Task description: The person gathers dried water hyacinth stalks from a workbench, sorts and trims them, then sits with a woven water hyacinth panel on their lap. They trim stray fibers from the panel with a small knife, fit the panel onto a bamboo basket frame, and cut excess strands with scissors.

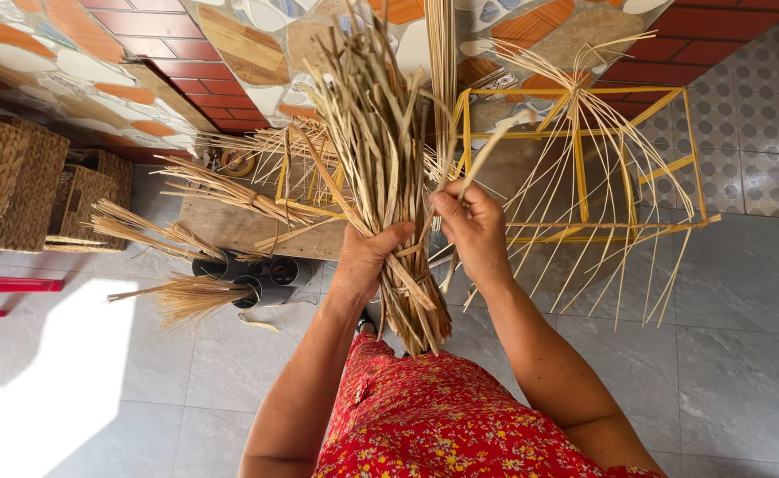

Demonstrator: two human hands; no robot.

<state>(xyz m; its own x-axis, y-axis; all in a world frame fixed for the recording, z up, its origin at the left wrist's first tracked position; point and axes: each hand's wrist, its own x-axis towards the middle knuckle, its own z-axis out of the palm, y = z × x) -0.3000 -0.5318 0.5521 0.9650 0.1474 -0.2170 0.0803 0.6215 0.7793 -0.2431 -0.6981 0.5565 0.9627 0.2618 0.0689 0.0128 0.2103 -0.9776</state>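
Observation:
My left hand [364, 257] grips a thick bundle of dried straw-coloured reeds [380, 150] around its lower part, holding it upright in front of me. My right hand [473, 226] is closed on a single thin reed strand [487, 155] pulled out from the bundle's right side. The bundle's cut ends [420, 319] hang down over my red flowered dress [442, 416]. Both forearms reach up from the bottom of the view.
A yellow metal frame [584, 159] with pale strands woven through it stands on the grey tiled floor behind the bundle. Woven baskets [26, 177] sit at the left. Dark tubes holding reed bunches [256, 274] lie by a wooden board [230, 226]. A red chair edge [0, 285] shows far left.

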